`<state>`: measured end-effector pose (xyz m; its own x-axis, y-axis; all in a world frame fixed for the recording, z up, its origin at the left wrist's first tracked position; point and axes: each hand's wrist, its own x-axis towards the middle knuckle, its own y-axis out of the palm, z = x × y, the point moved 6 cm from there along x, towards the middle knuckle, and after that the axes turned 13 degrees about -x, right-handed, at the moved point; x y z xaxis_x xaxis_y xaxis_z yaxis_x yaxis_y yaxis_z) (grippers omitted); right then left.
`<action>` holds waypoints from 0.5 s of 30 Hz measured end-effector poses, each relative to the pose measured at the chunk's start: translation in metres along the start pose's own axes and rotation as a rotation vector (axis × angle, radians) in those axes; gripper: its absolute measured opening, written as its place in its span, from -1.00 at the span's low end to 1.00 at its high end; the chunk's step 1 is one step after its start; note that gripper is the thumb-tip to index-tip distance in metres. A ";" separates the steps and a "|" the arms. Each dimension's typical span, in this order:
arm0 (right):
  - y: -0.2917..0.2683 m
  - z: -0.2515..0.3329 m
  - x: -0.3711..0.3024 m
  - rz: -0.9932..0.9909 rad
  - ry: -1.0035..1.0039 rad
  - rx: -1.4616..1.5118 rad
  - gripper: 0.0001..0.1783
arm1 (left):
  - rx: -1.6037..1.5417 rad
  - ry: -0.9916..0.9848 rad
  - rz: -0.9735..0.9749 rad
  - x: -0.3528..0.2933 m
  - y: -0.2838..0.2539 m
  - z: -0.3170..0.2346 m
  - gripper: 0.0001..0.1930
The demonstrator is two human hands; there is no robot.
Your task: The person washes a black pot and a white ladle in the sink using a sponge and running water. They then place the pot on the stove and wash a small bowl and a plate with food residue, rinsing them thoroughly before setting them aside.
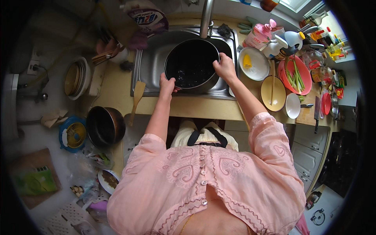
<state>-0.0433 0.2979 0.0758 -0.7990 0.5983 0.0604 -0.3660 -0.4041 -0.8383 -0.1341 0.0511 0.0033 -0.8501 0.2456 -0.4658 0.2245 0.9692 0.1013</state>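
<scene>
In the head view, we held the black pot over the steel sink at the frame's upper centre, our left hand gripping its lower-left side and our right hand its right.

I hold a dark, deep cooking pot over the stainless-steel sink, my left hand at its near left rim and my right hand gripping its right side, with the faucet beyond it. To my left a wooden spatula lies across the edge of the bench. On my right sit a cream-yellow bowl with chopsticks, a coral-pink basin holding green stalks, and a kitchen knife on a wooden cutting board.
</scene>
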 end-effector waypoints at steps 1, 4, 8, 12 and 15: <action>0.004 0.004 -0.001 -0.022 -0.004 0.021 -0.69 | 0.017 -0.011 0.005 0.007 -0.008 -0.002 -0.67; 0.011 0.007 0.002 -0.022 0.030 0.053 -0.69 | 0.015 -0.081 0.005 0.041 -0.025 0.015 -0.76; 0.006 0.013 0.006 -0.017 0.027 -0.060 -0.72 | -0.014 -0.283 0.210 0.071 -0.014 0.049 -0.70; 0.006 0.024 0.001 -0.053 -0.017 -0.148 -0.67 | 0.068 -0.304 0.306 0.071 0.000 0.059 -0.71; 0.000 0.010 -0.004 -0.073 0.037 -0.227 -0.66 | 0.088 -0.378 0.387 0.080 0.011 0.060 -0.74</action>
<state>-0.0452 0.2890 0.0804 -0.7548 0.6469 0.1086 -0.3020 -0.1957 -0.9330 -0.1712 0.0807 -0.0860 -0.4708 0.5441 -0.6945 0.5396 0.8004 0.2612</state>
